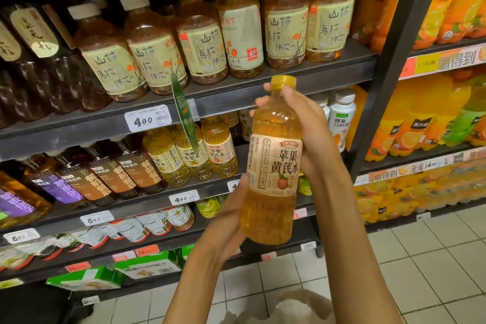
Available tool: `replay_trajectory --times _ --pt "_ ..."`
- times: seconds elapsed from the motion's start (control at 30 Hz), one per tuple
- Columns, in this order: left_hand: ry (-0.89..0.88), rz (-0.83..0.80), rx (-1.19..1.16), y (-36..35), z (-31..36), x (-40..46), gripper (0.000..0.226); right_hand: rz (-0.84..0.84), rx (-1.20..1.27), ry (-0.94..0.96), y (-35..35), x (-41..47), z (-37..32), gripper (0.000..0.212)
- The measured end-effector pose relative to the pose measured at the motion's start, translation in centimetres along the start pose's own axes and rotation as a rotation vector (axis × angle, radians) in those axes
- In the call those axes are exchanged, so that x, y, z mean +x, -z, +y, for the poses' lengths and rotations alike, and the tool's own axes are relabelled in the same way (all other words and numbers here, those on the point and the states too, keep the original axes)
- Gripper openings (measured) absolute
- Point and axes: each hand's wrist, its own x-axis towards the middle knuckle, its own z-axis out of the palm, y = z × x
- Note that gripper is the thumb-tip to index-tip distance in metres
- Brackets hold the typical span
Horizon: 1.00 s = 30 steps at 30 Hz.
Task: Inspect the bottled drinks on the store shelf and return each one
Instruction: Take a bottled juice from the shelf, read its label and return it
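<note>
I hold an amber drink bottle (pixel 271 187) with a yellow cap and a beige label upright in front of the shelves. My right hand (pixel 307 123) grips its neck and upper body from the right, fingers curled round it. My left hand (pixel 231 216) cups the lower left side and the bottom of the bottle. Similar yellow-capped bottles (pixel 194 150) stand on the middle shelf (pixel 147 197) behind, with a gap to their right behind the held bottle.
The upper shelf (pixel 236 92) carries a row of white-capped amber bottles (pixel 285 29). Dark bottles (pixel 86 179) stand at left. Orange juice bottles (pixel 420 118) fill the rack at right, past a black upright post (pixel 389 66). A green tag (pixel 184 110) hangs off the shelf edge. Tiled floor lies below.
</note>
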Motion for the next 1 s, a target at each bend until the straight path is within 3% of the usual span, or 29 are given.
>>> replay_trajectory --times 0.1,0.17,0.33,0.57,0.7,1.0 --pt "-0.094 0.257 0.294 -1.1 1.0 1.1 0.043 0.038 -0.172 0.112 -0.6 -0.2 0.2 0.015" --pt "-0.176 0.302 0.350 -1.0 1.2 1.4 0.043 0.054 -0.223 0.152 -1.0 -0.3 0.6 0.011" --pt "-0.130 0.153 0.605 0.3 0.8 0.6 0.057 -0.043 -0.303 0.155 -0.9 -0.1 1.0 0.012" --pt "-0.173 0.208 0.539 1.1 -2.2 3.5 0.065 -0.425 -0.420 -0.015 1.2 0.5 1.4 0.034" --pt "-0.181 0.281 0.513 2.5 -3.6 5.2 0.063 -0.530 -0.502 -0.067 2.8 1.0 1.8 0.040" --pt "-0.105 0.253 0.485 5.0 -4.4 7.8 0.073 -0.459 -0.543 -0.100 3.9 2.8 4.0 0.036"
